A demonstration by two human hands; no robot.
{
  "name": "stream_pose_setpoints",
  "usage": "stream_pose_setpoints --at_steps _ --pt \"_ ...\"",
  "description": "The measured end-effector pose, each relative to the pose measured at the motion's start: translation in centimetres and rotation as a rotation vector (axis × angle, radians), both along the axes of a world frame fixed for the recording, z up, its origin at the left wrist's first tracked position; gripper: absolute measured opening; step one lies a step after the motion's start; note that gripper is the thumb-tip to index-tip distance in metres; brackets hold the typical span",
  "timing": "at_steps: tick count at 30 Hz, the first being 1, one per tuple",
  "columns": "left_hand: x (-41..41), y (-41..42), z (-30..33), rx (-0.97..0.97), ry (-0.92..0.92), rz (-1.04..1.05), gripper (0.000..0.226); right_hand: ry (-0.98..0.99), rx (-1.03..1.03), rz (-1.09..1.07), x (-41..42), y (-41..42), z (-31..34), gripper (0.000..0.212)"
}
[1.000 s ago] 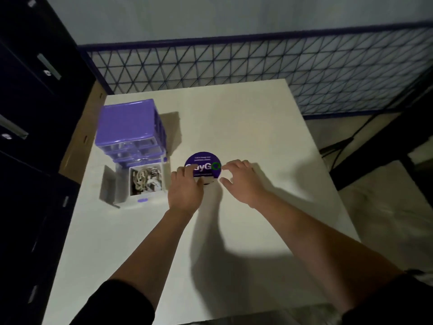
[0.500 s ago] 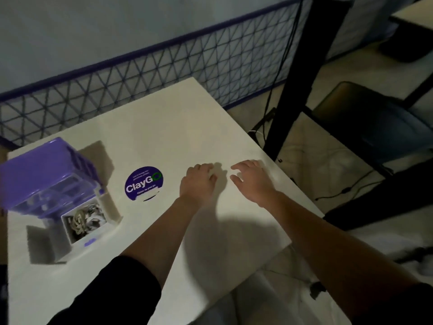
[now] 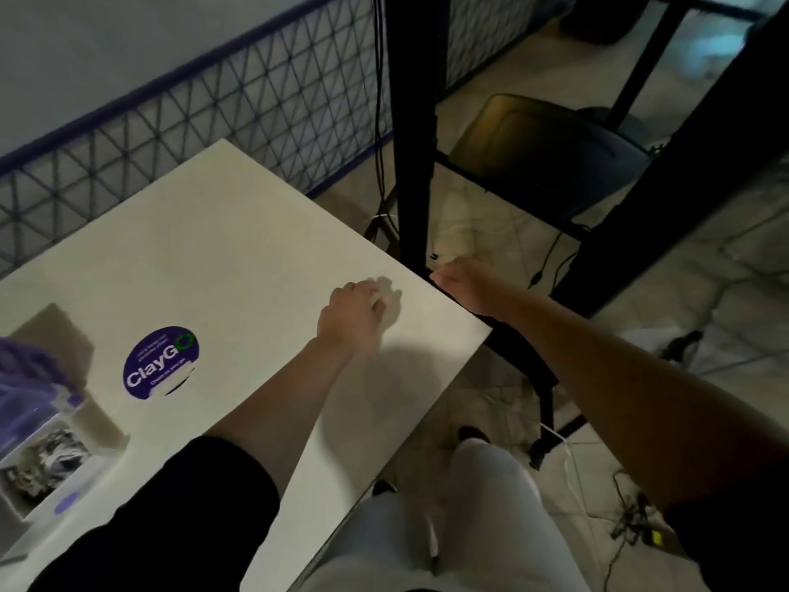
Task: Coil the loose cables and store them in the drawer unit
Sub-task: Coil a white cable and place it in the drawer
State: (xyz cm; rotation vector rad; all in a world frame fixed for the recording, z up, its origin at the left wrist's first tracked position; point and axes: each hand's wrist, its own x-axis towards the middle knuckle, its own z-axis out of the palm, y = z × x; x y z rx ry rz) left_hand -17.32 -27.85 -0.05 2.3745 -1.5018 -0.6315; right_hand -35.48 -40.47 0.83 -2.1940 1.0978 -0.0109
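Lying in open drawer [image 3: 55,476]: coiled cables [image 3: 47,461]

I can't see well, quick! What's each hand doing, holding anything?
Left hand: fingers curled over the white table; whether they hold anything cannot be told.
Right hand: past the table's edge, fingers hidden; cannot be told.

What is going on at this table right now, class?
A person is tidying cables into a purple drawer unit at the white table's left edge. Its bottom drawer stands pulled open with coiled cables inside. Neither hand holds anything: the left hand rests over the tabletop, while the right hand reaches past the table's right edge toward the floor.
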Motion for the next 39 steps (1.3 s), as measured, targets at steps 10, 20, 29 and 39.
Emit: stream_pose_setpoints --at_steps 10,20,29,39 --pt "-5.5 -4.9 -1.5 0.017 0.017 0.115 0.043 -0.046 0.147 0.032 -5.6 -5.2 0.4 0.033" --pt "-11.1 -5.2 -2.2 0.091 0.049 0.237 0.046 0.019 0.142 0.193 -9.3 -8.7 0.2 0.034" --pt "-11.9 -5.0 -0.7 0.07 -0.018 0.318 0.048 0.024 0.109 0.287 -9.0 -10.1 1.5 0.037" --pt "-13.0 -5.2 0.2 0.056 0.005 0.366 0.045 -0.015 0.21 0.194 -10.1 -11.2 1.3 0.043"
